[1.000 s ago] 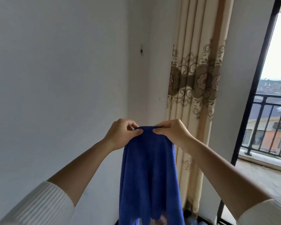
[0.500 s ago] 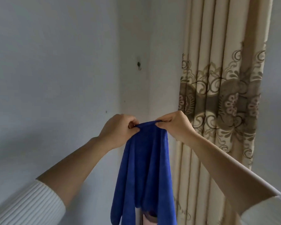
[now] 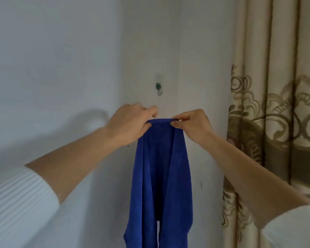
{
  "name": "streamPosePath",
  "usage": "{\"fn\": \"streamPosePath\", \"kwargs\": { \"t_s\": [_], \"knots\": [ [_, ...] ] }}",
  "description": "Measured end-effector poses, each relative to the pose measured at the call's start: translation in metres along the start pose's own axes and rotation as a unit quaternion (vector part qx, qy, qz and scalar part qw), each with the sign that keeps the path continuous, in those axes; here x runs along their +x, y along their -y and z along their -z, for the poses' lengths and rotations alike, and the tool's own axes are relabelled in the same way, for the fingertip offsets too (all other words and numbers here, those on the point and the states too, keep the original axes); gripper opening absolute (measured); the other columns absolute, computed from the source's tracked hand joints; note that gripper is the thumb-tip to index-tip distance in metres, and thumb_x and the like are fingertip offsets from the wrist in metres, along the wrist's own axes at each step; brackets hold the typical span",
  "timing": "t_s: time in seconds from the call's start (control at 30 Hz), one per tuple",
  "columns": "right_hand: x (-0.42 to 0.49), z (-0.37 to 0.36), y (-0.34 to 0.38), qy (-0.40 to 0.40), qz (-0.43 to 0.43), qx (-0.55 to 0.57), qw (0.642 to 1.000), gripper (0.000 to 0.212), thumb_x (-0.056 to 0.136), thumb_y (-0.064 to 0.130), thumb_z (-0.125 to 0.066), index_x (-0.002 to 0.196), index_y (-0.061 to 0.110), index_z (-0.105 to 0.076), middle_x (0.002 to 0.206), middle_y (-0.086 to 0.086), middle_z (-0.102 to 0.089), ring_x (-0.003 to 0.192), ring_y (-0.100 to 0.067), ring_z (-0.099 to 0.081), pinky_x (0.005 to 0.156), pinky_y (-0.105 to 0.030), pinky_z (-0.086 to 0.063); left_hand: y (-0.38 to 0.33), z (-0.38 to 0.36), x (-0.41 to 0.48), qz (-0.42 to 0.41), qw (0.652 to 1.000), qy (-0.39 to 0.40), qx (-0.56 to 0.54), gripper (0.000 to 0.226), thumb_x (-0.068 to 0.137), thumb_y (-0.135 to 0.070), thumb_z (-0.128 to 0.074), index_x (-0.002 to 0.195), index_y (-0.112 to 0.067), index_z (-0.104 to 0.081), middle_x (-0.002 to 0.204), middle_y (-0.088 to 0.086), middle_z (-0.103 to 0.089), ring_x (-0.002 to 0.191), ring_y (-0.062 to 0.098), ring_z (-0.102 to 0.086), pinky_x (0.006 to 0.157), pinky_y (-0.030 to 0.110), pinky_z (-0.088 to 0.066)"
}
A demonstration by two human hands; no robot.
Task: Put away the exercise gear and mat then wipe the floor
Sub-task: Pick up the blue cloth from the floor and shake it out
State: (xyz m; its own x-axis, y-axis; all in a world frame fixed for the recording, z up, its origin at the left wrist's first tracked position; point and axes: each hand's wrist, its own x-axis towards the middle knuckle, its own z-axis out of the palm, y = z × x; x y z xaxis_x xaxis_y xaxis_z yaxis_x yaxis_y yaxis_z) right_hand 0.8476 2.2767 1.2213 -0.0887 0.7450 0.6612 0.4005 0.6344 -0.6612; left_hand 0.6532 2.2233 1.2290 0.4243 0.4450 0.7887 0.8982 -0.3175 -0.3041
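Blue cloth [image 3: 162, 176] nearer wall hook [image 3: 159, 88] vs. before.

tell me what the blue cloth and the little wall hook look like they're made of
The blue cloth looks like microfibre or terry: matte, fuzzy, hanging in soft folds where the left hand and right hand pinch its top edge. The wall hook seems thin bent metal under a dark green cap, on a clear stick-on pad; too small to be sure.
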Motion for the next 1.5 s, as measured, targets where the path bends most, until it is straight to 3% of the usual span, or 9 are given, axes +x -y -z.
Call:
{"fn": "streamPosePath", "kwargs": {
  "t_s": [0.13,0.2,0.3,0.6,0.8,0.93,1.2,1.33,1.5],
  "knots": [
    [0.064,-0.009,-0.023,-0.032,0.060,0.025,0.997,0.012,0.087,0.015,-0.067,0.096,0.017,-0.075,0.080,0.012,-0.066,0.077,-0.004,-0.062,0.067,-0.012,-0.049,0.028,-0.024,0.048,-0.069,0.993,-0.052,0.085,0.004,0.088,-0.013,-0.058,0.084,-0.013,-0.056,0.071,0.002,-0.059,0.072,0.026,-0.053,0.064,0.029,-0.029],
    [0.092,-0.016,-0.030,-0.058,0.097,0.006,0.994,0.013,0.089,0.015,-0.063,0.091,0.017,-0.076,0.074,0.013,-0.064,0.070,-0.001,-0.060,0.059,-0.007,-0.047,0.038,-0.037,0.070,-0.097,0.985,-0.060,0.131,0.006,0.086,-0.008,-0.057,0.081,-0.011,-0.060,0.068,0.005,-0.061,0.067,0.028,-0.056,0.060,0.032,-0.036],
    [0.132,-0.028,-0.042,-0.090,0.105,0.009,0.990,0.019,0.092,0.015,-0.057,0.086,0.008,-0.074,0.080,-0.003,-0.071,0.071,-0.013,-0.063,0.056,-0.015,-0.046,0.049,-0.055,0.098,-0.122,0.972,-0.057,0.195,0.009,0.084,-0.007,-0.058,0.086,-0.011,-0.066,0.070,0.007,-0.064,0.067,0.029,-0.059,0.060,0.036,-0.042],
    [0.210,-0.052,-0.055,-0.111,0.113,0.065,0.985,0.012,0.092,0.012,-0.057,0.095,0.012,-0.069,0.075,0.005,-0.060,0.064,-0.005,-0.053,0.058,-0.018,-0.044,0.071,-0.077,0.160,-0.027,0.969,-0.012,0.246,0.029,0.096,-0.012,-0.041,0.108,-0.015,-0.067,0.099,0.007,-0.065,0.099,0.025,-0.051,0.069,0.032,-0.030],
    [0.222,-0.066,-0.061,-0.112,0.142,0.064,0.981,0.018,0.085,-0.001,-0.052,0.083,0.014,-0.062,0.061,0.001,-0.054,0.053,-0.007,-0.048,0.048,-0.026,-0.045,0.085,-0.101,0.159,-0.026,0.958,-0.081,0.275,0.019,0.088,-0.011,-0.054,0.085,-0.012,-0.073,0.085,0.007,-0.062,0.091,0.029,-0.052,0.068,0.034,-0.030],
    [0.210,-0.072,-0.075,-0.113,0.240,-0.028,0.964,0.017,0.089,0.000,-0.047,0.085,0.008,-0.062,0.060,0.007,-0.049,0.054,-0.010,-0.044,0.052,-0.030,-0.042,0.087,-0.113,0.144,-0.047,0.954,-0.108,0.275,0.019,0.082,-0.012,-0.054,0.083,-0.011,-0.073,0.086,0.005,-0.063,0.097,0.030,-0.053,0.073,0.036,-0.033],
    [0.183,-0.078,-0.097,-0.086,0.256,0.026,0.962,0.023,0.093,0.004,-0.050,0.094,0.013,-0.071,0.081,-0.001,-0.069,0.067,-0.015,-0.060,0.062,-0.028,-0.051,0.067,-0.124,0.098,-0.038,0.969,0.008,0.243,0.047,0.082,-0.039,-0.040,0.111,-0.015,-0.068,0.122,-0.005,-0.062,0.123,0.028,-0.039,0.095,0.040,-0.017],
    [0.169,-0.071,-0.099,-0.057,0.229,-0.015,0.972,0.039,0.091,-0.001,-0.043,0.109,0.019,-0.071,0.091,-0.001,-0.061,0.072,-0.009,-0.054,0.063,-0.016,-0.045,0.060,-0.120,0.064,-0.061,0.964,0.045,0.253,0.049,0.086,-0.041,-0.037,0.114,-0.015,-0.068,0.125,-0.002,-0.062,0.125,0.029,-0.042,0.099,0.050,-0.025],
    [0.127,-0.066,-0.085,-0.124,0.177,-0.024,0.976,0.033,0.092,0.006,-0.043,0.120,0.015,-0.059,0.120,-0.004,-0.050,0.099,-0.011,-0.047,0.080,-0.023,-0.039,0.054,-0.083,0.012,-0.022,0.969,0.071,0.236,0.047,0.088,-0.040,-0.036,0.120,-0.020,-0.064,0.132,0.004,-0.057,0.128,0.029,-0.040,0.100,0.046,-0.020]
  ]
}}
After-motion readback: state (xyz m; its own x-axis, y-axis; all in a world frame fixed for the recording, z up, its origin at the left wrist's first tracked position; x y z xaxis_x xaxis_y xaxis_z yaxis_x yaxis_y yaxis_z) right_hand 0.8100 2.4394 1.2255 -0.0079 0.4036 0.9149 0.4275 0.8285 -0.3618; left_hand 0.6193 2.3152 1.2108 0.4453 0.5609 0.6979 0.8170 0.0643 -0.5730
